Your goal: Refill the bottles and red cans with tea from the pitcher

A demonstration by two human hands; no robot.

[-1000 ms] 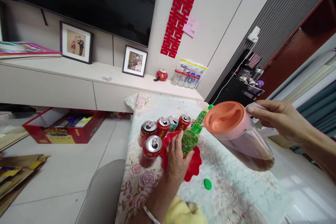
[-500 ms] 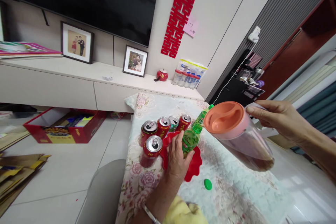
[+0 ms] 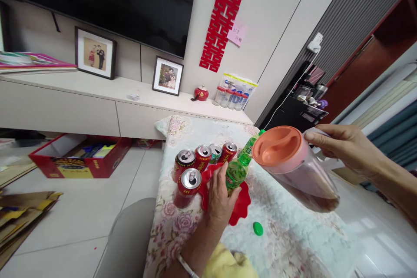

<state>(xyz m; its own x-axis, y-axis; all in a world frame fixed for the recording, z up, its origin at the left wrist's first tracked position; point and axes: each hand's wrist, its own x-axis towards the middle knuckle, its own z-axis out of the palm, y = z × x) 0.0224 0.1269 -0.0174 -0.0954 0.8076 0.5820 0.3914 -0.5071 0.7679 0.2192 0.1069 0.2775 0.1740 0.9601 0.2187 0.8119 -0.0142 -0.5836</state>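
Observation:
My left hand (image 3: pixel 220 193) is wrapped round a green plastic bottle (image 3: pixel 237 173), which stands tilted over a red scalloped plate (image 3: pixel 243 208). By its handle, my right hand (image 3: pixel 345 145) holds a clear pitcher (image 3: pixel 302 182) with an orange lid (image 3: pixel 276 145). The pitcher leans with its lid end close to the bottle's neck, and brown liquid lies in its lower end. Whether liquid is flowing into the bottle, I cannot tell. A green cap (image 3: pixel 258 228) lies on the tablecloth. Behind the held bottle is a second green bottle (image 3: pixel 248 145).
Several drink cans (image 3: pixel 189 182) stand left of the plate on the floral tablecloth (image 3: pixel 185 221). A yellow cloth (image 3: pixel 228 263) lies at the near edge. A grey stool (image 3: pixel 133 234) and a red carton (image 3: pixel 84 160) are to the left. A white cabinet (image 3: pixel 140 117) runs behind.

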